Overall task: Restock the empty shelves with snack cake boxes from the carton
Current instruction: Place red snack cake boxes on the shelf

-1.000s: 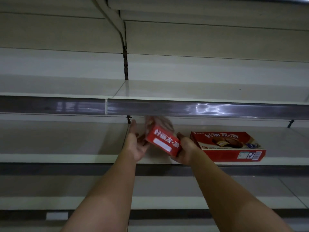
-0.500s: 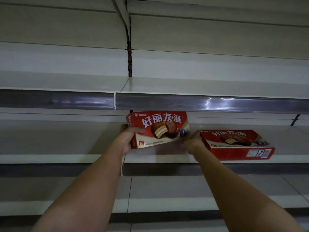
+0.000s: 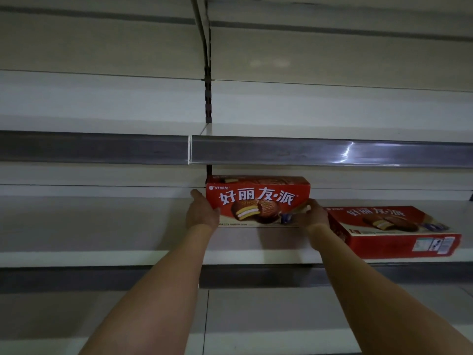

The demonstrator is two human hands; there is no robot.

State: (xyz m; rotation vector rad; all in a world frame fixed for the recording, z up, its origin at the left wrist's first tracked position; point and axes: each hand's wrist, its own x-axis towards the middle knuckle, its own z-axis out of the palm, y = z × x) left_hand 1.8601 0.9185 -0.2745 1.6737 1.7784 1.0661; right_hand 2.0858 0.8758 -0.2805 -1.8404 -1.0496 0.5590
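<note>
From my head camera, I see a red box [image 3: 258, 201] standing on its long edge on the middle shelf [image 3: 102, 226]. Its big front faces me, with white letters and a picture of a chocolate cake with white filling. The box sits far back on the shelf, right under the grey strip [image 3: 307, 152] of the shelf above.

My left hand [image 3: 202, 213] is at the left end of the box. My thumb points up along that edge, and my palm is against the lower left corner. My other fingers are behind the box, so I cannot see them. They seem to wrap round the end.

My right hand [image 3: 313, 215] is at the right end of the box, down low. My fingers curl over the lower right corner and hold it. So the box is between my two hands, one at each end, and both hands grip it.

A second box [image 3: 391, 229] lies flat on the same shelf, to the right. It is just beside my right hand and closer to the front edge. Its side with a small white label faces me.

A dark slotted post [image 3: 208, 103] runs up the back wall, above the left end of the box I hold.

A lower shelf [image 3: 256, 316] shows between my two arms.
</note>
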